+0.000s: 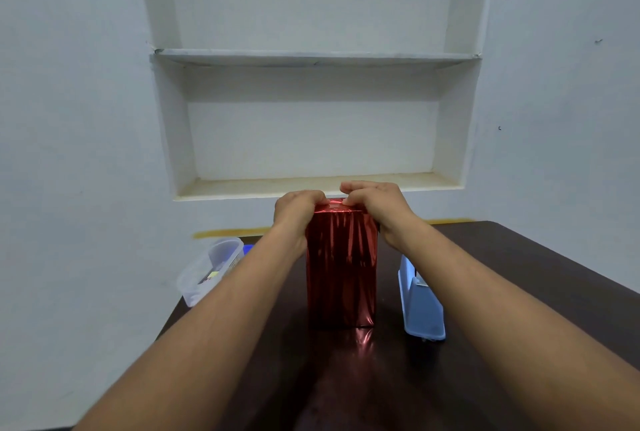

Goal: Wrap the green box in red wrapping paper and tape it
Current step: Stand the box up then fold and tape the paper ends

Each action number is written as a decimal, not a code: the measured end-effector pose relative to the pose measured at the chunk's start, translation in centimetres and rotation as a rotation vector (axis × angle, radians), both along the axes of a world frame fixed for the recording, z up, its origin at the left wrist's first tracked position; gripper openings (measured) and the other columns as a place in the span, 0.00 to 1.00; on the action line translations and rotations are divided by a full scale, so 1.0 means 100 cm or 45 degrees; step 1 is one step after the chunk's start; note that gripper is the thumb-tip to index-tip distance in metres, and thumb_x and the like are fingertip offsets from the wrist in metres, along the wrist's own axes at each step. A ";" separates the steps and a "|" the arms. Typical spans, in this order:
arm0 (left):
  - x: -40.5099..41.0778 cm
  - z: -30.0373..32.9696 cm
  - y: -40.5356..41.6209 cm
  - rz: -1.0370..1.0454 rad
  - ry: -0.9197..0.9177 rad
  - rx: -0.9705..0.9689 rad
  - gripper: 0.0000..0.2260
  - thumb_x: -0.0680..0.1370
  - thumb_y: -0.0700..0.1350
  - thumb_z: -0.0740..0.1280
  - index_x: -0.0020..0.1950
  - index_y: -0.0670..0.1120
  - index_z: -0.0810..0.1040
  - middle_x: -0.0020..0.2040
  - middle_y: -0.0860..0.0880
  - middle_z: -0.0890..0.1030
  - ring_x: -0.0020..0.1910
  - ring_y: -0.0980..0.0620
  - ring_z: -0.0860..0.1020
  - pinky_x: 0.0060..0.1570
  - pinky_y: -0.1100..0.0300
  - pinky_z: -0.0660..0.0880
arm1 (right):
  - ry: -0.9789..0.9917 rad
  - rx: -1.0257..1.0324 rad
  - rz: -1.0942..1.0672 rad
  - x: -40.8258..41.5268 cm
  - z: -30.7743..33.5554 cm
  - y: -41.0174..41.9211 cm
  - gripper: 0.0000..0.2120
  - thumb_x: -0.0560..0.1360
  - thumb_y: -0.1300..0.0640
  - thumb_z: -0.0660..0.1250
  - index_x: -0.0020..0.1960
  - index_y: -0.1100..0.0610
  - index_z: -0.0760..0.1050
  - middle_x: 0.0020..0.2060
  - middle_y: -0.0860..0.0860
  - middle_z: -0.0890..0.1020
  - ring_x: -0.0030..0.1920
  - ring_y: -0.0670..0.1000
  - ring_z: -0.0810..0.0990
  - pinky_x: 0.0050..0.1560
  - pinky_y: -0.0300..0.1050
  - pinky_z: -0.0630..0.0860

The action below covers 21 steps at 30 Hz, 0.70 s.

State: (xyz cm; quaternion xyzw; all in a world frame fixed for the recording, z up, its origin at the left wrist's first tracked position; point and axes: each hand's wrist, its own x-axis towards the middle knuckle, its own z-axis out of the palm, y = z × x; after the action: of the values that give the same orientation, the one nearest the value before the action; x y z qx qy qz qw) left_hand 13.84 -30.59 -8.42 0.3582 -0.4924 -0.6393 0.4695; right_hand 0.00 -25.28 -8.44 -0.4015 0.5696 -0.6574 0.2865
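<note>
A tall box stands upright on the dark table, fully covered in shiny red wrapping paper [341, 267]; no green shows. My left hand [298, 210] curls over the top left edge and my right hand [375, 203] curls over the top right edge. The fingers of both hands bend down onto the paper folded across the top end. What lies under the fingers is hidden. A pale blue tape dispenser [420, 302] stands to the right of the box.
A clear plastic container [211, 267] sits at the table's [519, 292] far left corner, with something blue behind it. A white wall with a recessed shelf niche [311, 184] rises right behind the table. The table's left edge runs close to my left forearm.
</note>
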 end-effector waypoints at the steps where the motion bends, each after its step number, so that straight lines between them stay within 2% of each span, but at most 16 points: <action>1: 0.001 -0.001 0.001 -0.035 0.024 0.008 0.04 0.73 0.36 0.70 0.47 0.41 0.80 0.32 0.47 0.79 0.25 0.51 0.76 0.27 0.62 0.72 | -0.018 -0.004 0.002 0.001 0.001 0.001 0.17 0.71 0.72 0.70 0.55 0.57 0.86 0.54 0.49 0.87 0.55 0.52 0.86 0.56 0.47 0.83; 4: 0.002 -0.004 0.004 -0.038 0.039 0.020 0.06 0.71 0.37 0.71 0.48 0.41 0.80 0.33 0.47 0.77 0.26 0.50 0.75 0.29 0.62 0.72 | -0.043 -0.010 0.006 0.004 0.002 0.003 0.18 0.72 0.73 0.68 0.59 0.59 0.84 0.56 0.50 0.86 0.55 0.52 0.86 0.55 0.47 0.83; 7: -0.001 -0.006 0.004 0.037 0.065 0.029 0.10 0.69 0.36 0.71 0.49 0.40 0.81 0.36 0.46 0.79 0.28 0.49 0.76 0.27 0.62 0.73 | -0.012 0.005 -0.037 0.006 0.000 0.004 0.19 0.72 0.71 0.69 0.59 0.56 0.85 0.57 0.49 0.86 0.56 0.52 0.85 0.59 0.50 0.83; 10: -0.002 -0.006 0.004 0.041 0.088 0.032 0.13 0.68 0.36 0.72 0.52 0.40 0.83 0.40 0.44 0.82 0.31 0.47 0.79 0.31 0.60 0.76 | 0.008 -0.008 -0.106 0.011 -0.003 0.007 0.17 0.71 0.63 0.73 0.59 0.52 0.85 0.57 0.48 0.86 0.56 0.50 0.86 0.60 0.50 0.82; 12: -0.001 -0.005 0.003 0.028 0.087 0.029 0.12 0.69 0.36 0.71 0.52 0.39 0.83 0.39 0.45 0.81 0.28 0.50 0.78 0.28 0.61 0.75 | -0.022 -0.066 -0.275 0.015 -0.004 0.016 0.17 0.70 0.54 0.74 0.59 0.49 0.85 0.55 0.46 0.87 0.57 0.48 0.84 0.65 0.49 0.79; 14: 0.000 -0.004 0.003 0.021 0.074 0.033 0.10 0.71 0.35 0.70 0.52 0.40 0.82 0.36 0.47 0.78 0.23 0.54 0.75 0.23 0.65 0.72 | 0.057 -0.086 -0.485 0.016 -0.007 0.033 0.16 0.75 0.53 0.71 0.62 0.49 0.84 0.57 0.44 0.86 0.61 0.45 0.81 0.67 0.41 0.74; 15: 0.001 -0.004 0.003 0.011 0.076 0.031 0.10 0.72 0.34 0.69 0.52 0.40 0.82 0.36 0.47 0.77 0.21 0.55 0.74 0.22 0.66 0.71 | 0.139 -0.076 -0.563 0.015 -0.010 0.044 0.16 0.77 0.54 0.69 0.64 0.50 0.83 0.56 0.44 0.85 0.59 0.44 0.81 0.63 0.35 0.72; 16: 0.001 -0.003 0.003 0.003 0.081 0.029 0.10 0.72 0.33 0.69 0.52 0.40 0.81 0.36 0.47 0.77 0.20 0.56 0.73 0.21 0.67 0.70 | 0.243 -0.042 -0.612 0.013 -0.014 0.055 0.16 0.78 0.55 0.67 0.65 0.51 0.82 0.53 0.43 0.85 0.53 0.42 0.82 0.57 0.30 0.71; 17: 0.002 -0.003 0.003 0.002 0.083 0.025 0.10 0.73 0.33 0.69 0.52 0.40 0.81 0.37 0.47 0.77 0.19 0.56 0.73 0.21 0.68 0.69 | 0.353 0.013 -0.641 0.009 -0.021 0.065 0.17 0.79 0.56 0.66 0.67 0.51 0.80 0.49 0.43 0.85 0.46 0.40 0.80 0.51 0.30 0.72; 18: 0.002 -0.003 0.004 -0.001 0.078 0.019 0.09 0.73 0.33 0.69 0.52 0.41 0.81 0.37 0.47 0.77 0.19 0.57 0.73 0.20 0.68 0.69 | 0.437 0.080 -0.664 0.005 -0.029 0.073 0.18 0.79 0.55 0.66 0.68 0.51 0.78 0.50 0.45 0.84 0.44 0.40 0.79 0.50 0.34 0.73; 20: 0.003 -0.003 0.005 0.001 0.072 0.009 0.09 0.73 0.33 0.69 0.52 0.41 0.81 0.37 0.47 0.77 0.19 0.58 0.73 0.20 0.68 0.68 | 0.525 0.277 -0.729 -0.007 -0.046 0.082 0.23 0.77 0.49 0.67 0.71 0.52 0.74 0.61 0.51 0.81 0.59 0.51 0.79 0.61 0.48 0.74; 21: 0.003 -0.004 0.005 0.000 0.066 0.002 0.10 0.73 0.33 0.69 0.52 0.41 0.81 0.37 0.47 0.77 0.19 0.58 0.73 0.20 0.69 0.68 | 0.557 0.428 -0.752 -0.014 -0.051 0.086 0.26 0.74 0.44 0.67 0.69 0.53 0.74 0.66 0.53 0.77 0.66 0.57 0.75 0.64 0.52 0.73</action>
State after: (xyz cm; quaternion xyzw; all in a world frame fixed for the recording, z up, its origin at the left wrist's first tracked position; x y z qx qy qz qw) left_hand 14.16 -30.08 -8.78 0.3419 -0.4795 -0.6489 0.4818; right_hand -1.42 -16.65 -13.57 -0.2987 0.8076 -0.5081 0.0191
